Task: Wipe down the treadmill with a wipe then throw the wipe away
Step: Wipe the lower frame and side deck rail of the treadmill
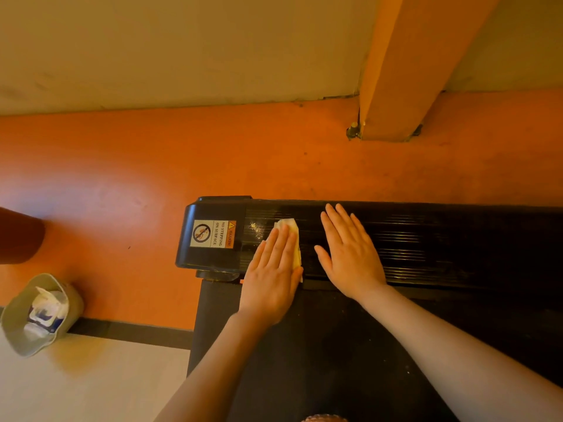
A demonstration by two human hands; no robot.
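On the black treadmill (426, 245), my flat left hand (274, 278) presses the wipe (294, 236), and my right hand (350, 254) lies flat, fingers apart.

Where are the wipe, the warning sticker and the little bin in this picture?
wipe (288, 226): head view, on its folded end showing past the left hand's fingertips.
warning sticker (213, 234): head view, middle of the label on the treadmill's end cap.
bin (18, 333): head view, on its near rim.

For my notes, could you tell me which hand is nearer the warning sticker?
Left: the left hand lies just right of the warning sticker; the right hand lies farther right.
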